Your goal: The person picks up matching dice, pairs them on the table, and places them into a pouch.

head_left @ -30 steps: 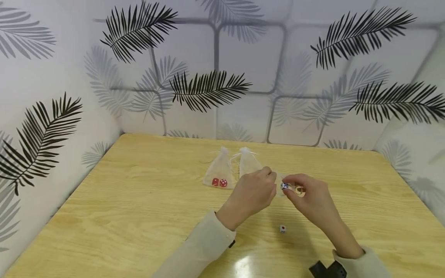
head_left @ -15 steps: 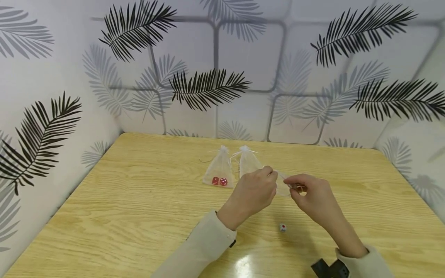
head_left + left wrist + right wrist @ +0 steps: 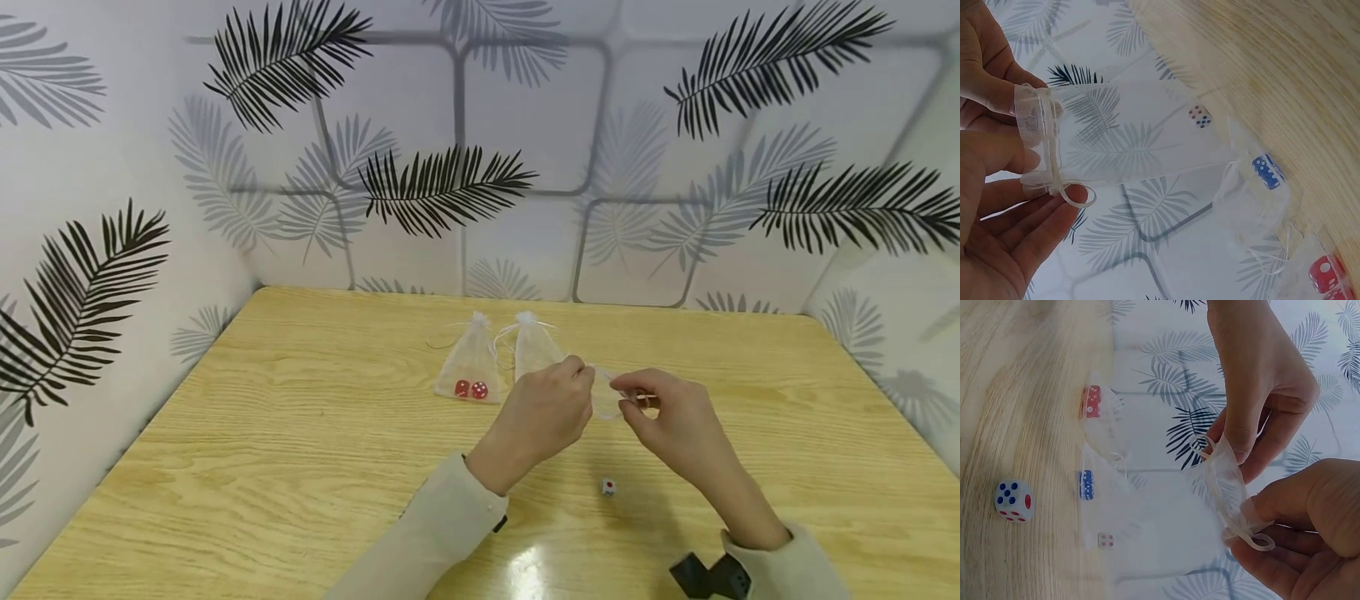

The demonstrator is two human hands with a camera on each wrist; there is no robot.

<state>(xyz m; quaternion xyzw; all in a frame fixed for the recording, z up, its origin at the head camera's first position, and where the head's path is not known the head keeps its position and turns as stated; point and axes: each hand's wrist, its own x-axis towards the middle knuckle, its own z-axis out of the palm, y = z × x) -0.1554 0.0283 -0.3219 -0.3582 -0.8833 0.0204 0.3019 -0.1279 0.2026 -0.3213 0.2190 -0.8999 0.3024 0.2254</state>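
My left hand [image 3: 542,408] and right hand [image 3: 675,412] pinch opposite sides of the mouth of a sheer white drawstring pouch [image 3: 1129,134], spreading it. Inside, down at the pouch's bottom, is a white die [image 3: 1199,117] with red and blue pips. Another white die [image 3: 1013,500] rests on the table in front of the hands. Just to the left stands a second sheer pouch [image 3: 534,348] holding blue dice [image 3: 1268,172]; my left hand overlaps it in the head view. Farther left, a third pouch [image 3: 472,358] contains two red dice [image 3: 471,389].
The wood-grain table [image 3: 300,467] reaches back to a wall [image 3: 525,117] with leaf patterns. White drawstring ribbons [image 3: 506,335] trail between the two tied pouches. A black device [image 3: 708,575] is strapped at the right sleeve [image 3: 783,562].
One second ago my right fingers pinched a white die beside the pouch mouth. That die has left the fingers, which now hold the pouch's rim. The left hand barely moved.
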